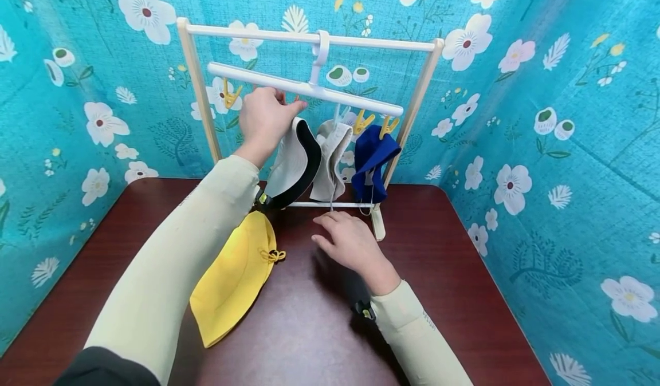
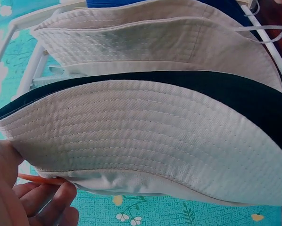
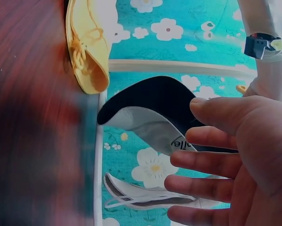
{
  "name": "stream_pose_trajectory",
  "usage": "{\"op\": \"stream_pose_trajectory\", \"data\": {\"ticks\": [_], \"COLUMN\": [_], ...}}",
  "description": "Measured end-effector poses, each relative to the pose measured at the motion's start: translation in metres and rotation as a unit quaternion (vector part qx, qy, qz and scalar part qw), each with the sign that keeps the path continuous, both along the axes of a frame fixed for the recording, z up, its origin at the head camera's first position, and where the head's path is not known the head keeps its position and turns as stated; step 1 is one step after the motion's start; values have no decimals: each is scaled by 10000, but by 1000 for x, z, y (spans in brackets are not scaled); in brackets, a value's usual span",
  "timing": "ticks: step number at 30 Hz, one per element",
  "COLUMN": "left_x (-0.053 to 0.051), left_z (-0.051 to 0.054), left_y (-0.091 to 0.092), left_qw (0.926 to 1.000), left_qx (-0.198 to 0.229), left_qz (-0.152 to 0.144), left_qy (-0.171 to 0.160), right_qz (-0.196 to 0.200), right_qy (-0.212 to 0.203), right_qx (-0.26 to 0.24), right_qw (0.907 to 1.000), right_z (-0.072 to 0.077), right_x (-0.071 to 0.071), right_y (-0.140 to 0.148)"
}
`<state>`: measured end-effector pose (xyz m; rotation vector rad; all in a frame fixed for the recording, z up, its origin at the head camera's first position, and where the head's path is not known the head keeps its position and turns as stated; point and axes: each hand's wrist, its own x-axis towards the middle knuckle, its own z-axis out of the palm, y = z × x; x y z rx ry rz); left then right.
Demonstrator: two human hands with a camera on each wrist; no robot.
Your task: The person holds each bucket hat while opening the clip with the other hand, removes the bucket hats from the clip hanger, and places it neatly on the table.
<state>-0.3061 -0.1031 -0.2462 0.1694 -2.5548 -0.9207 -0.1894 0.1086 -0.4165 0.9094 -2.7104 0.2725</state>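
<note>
My left hand (image 1: pixel 265 119) is up under the white hanger bar (image 1: pixel 304 88), its thumb and fingers pinching an orange clip (image 2: pixel 42 179) at the edge of a white hat with a black lining (image 2: pixel 131 122). That hat (image 1: pixel 291 162) hangs below the hand, tilted. Beside it a beige hat (image 1: pixel 330 162) and a blue hat (image 1: pixel 373 157) hang from the same bar, which slopes down to the right. My right hand (image 1: pixel 356 248) is in front of the rack, fingers spread and relaxed, holding nothing; its palm (image 3: pixel 268 150) faces the hats.
A yellow hat with a cord bow (image 1: pixel 237 277) lies on the dark red table (image 1: pixel 309 329), partly behind my left forearm. The wooden rack (image 1: pixel 198 88) stands at the back. Yellow clips (image 1: pixel 230 95) hang on the bar. Floral turquoise cloth (image 1: pixel 541 145) surrounds the table's back and sides.
</note>
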Motion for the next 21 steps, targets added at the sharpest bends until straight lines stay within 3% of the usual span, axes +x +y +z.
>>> {"op": "stream_pose_trajectory", "data": {"ticks": [13,21], "left_x": [-2,-1], "left_z": [-4,-6], "left_y": [2,3], "left_qw": [9995,9977], "left_qx": [-172,-352], "left_qz": [-60,-166], "left_qy": [270,551], "right_qz": [-593,-957], "right_qy": [-970,-1744], "right_qx": [-703,-1335], "right_qw": [9910,9709], "right_z": [4,1], "right_x": [-12,-26], "right_y": [-4,-18]}}
